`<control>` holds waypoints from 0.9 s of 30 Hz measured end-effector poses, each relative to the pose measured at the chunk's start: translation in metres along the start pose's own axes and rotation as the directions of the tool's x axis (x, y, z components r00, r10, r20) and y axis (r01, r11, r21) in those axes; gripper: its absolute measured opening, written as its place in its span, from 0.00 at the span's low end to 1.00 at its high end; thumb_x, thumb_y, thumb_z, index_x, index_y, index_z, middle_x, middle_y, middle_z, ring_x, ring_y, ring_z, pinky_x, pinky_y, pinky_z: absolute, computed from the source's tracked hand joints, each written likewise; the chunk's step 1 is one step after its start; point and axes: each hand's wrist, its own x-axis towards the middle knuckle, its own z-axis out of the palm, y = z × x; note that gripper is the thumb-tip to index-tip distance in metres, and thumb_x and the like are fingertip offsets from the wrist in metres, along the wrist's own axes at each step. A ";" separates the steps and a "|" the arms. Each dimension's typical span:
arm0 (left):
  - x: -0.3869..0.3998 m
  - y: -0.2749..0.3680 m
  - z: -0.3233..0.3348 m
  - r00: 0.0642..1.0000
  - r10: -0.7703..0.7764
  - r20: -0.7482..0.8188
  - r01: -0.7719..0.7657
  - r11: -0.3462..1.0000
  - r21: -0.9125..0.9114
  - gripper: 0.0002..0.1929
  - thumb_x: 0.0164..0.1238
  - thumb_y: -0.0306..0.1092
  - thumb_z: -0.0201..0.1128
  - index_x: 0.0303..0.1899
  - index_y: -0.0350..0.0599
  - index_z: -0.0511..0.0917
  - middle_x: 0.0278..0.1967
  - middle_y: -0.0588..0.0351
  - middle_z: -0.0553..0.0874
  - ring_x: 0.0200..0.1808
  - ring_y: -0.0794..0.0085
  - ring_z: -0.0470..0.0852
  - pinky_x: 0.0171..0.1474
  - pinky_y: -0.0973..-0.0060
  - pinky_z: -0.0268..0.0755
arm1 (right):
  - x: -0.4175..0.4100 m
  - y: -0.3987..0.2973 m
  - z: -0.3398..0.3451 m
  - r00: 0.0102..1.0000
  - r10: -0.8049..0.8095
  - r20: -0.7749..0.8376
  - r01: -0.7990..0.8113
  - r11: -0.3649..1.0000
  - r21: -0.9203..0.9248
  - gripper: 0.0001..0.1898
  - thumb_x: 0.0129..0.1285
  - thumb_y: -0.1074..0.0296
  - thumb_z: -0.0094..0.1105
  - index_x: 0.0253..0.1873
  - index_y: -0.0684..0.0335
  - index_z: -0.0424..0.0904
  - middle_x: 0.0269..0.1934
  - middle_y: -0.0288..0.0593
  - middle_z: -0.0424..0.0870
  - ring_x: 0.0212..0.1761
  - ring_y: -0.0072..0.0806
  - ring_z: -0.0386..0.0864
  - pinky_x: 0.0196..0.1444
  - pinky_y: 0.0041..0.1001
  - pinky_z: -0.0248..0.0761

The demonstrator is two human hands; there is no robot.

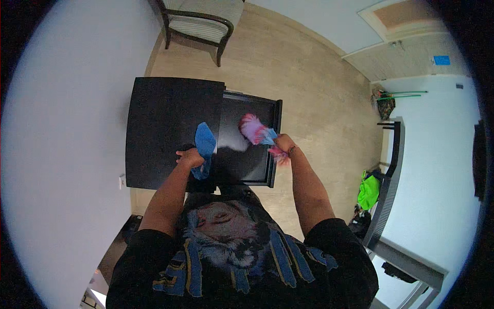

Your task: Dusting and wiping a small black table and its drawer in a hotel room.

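My left hand [190, 157] grips a blue cloth [205, 139] above the right part of a black cabinet's top [166, 112]. Parts of the cloth hang out on both sides of the fist. A black drawer [239, 166] stands pulled out on the cabinet's right side, and its glossy bottom shows pale reflections. Over the drawer's outer edge, my right hand [285, 143] is closed around a fluffy pink and light-blue duster [252, 129]. Its larger end reaches over the drawer, while a smaller pink tuft sticks out below the hand. Motion blurs it, so whether it touches the drawer cannot be told.
A striped armchair [204, 25] with dark wooden arms stands beyond the cabinet. The left wall [77, 135] runs close beside the cabinet. Pale flooring [316, 108] extends rightward to a dark furniture frame [393, 166], a bright green bag [369, 191] and green sticks [405, 94].
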 end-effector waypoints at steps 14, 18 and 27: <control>-0.010 -0.043 0.010 0.993 0.092 -0.076 -0.086 0.993 0.075 0.19 0.56 0.48 0.61 0.42 0.43 0.76 0.33 0.44 0.81 0.45 0.45 0.77 0.65 0.40 0.37 | 0.069 -0.075 0.017 0.953 -0.121 -0.276 0.032 0.951 -0.307 0.12 0.57 0.62 0.47 0.31 0.60 0.80 0.31 0.48 0.82 0.34 0.39 0.81 0.35 0.38 0.74; -0.015 -0.041 0.011 0.965 0.175 -0.195 -0.176 0.984 0.012 0.20 0.55 0.49 0.63 0.38 0.41 0.76 0.32 0.45 0.81 0.45 0.47 0.77 0.64 0.43 0.43 | 0.075 -0.070 0.036 0.996 -0.078 -0.035 0.058 0.921 -0.385 0.13 0.55 0.60 0.50 0.32 0.62 0.81 0.32 0.47 0.83 0.35 0.41 0.81 0.37 0.38 0.74; 0.012 -0.037 0.017 0.987 0.099 -0.129 -0.102 0.995 -0.014 0.15 0.53 0.43 0.59 0.36 0.40 0.77 0.39 0.43 0.81 0.46 0.44 0.76 0.61 0.36 0.42 | -0.006 -0.037 0.057 0.962 0.097 0.253 -0.228 0.795 0.562 0.14 0.58 0.56 0.54 0.39 0.62 0.78 0.29 0.48 0.79 0.30 0.41 0.78 0.33 0.38 0.73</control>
